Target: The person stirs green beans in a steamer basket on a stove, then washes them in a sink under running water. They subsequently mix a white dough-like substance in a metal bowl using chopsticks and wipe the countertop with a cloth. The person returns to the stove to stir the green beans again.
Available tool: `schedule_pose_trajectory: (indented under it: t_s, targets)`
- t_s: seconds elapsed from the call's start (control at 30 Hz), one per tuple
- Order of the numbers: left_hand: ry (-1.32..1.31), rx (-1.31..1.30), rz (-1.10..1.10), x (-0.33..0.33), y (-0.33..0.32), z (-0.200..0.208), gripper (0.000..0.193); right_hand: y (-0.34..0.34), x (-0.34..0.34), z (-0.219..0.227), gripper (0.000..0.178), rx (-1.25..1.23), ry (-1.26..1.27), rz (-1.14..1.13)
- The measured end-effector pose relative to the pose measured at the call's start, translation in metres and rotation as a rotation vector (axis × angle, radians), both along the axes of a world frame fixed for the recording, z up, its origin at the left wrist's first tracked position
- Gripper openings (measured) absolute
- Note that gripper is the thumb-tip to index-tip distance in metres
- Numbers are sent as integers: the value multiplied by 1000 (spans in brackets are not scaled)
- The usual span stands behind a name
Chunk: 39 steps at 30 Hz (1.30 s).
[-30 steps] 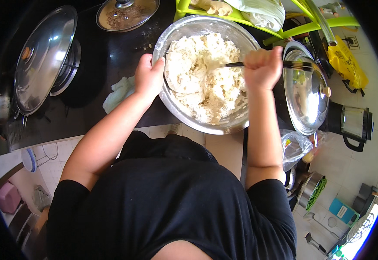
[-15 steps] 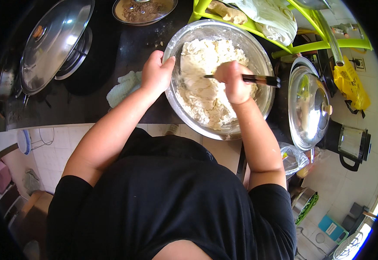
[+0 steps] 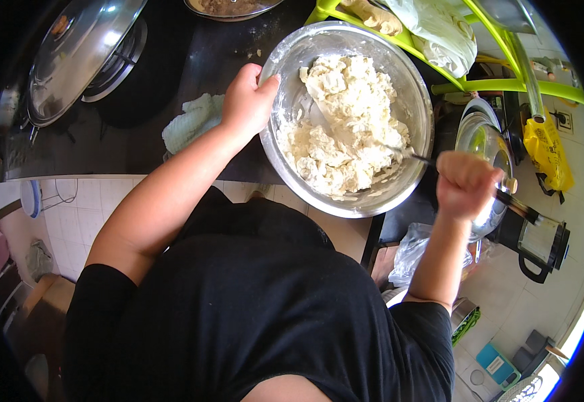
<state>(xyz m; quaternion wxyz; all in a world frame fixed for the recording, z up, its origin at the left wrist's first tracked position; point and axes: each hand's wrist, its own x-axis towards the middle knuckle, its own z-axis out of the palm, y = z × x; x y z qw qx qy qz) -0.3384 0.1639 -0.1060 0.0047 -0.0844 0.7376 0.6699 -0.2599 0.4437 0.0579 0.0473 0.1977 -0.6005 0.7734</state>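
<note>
A steel mixing bowl (image 3: 280, 175) holds shaggy, lumpy dough (image 3: 349, 100) with floury bits on the walls. My left hand (image 3: 250, 99) grips the bowl's left rim, thumb over the edge. Beyond the right rim, my right hand (image 3: 465, 184) is closed in a fist round dark chopsticks (image 3: 422, 159). Their thin ends reach over the rim into the right side of the dough, while the thick ends stick out below the fist. The tips are hidden in the dough and slightly blurred.
A pale cloth (image 3: 195, 124) lies left of the bowl. Farther left, a large domed lid (image 3: 81, 57) leans by a gas burner (image 3: 121, 67). A green rack (image 3: 506, 85) stands behind at right. A glass-lidded pot (image 3: 483, 137) and a glass jug (image 3: 543, 248) stand right.
My right hand has moved from over the bowl to beyond its right rim, drawing the chopsticks rightward through the dough. The dough has shifted right, baring the bowl's left side.
</note>
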Motion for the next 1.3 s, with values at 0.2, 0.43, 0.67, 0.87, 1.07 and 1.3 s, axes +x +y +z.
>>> schedule_pose_trajectory:
  t_s: [0.2, 0.43, 0.67, 0.87, 1.07, 1.3]
  targets:
    - [7, 130, 20, -1, 5, -6, 23, -30, 20, -49, 45, 48, -433, 203]
    - [-4, 14, 26, 1, 2, 0, 23, -123, -95, -84, 50, 35, -171, -314]
    - [-13, -38, 11, 0, 2, -1, 26, -112, -94, -81, 54, -84, -172, -154]
    - [-8, -15, 18, 0, 3, -2, 25, -43, -13, -72, 53, -97, -429, 196]
    - [21, 45, 10, 0, 2, -4, 23, -29, -1, -46, 50, -29, -434, 184]
    - [3, -34, 15, 1, 2, 1, 24, -96, -72, -55, 55, -148, -302, -141]
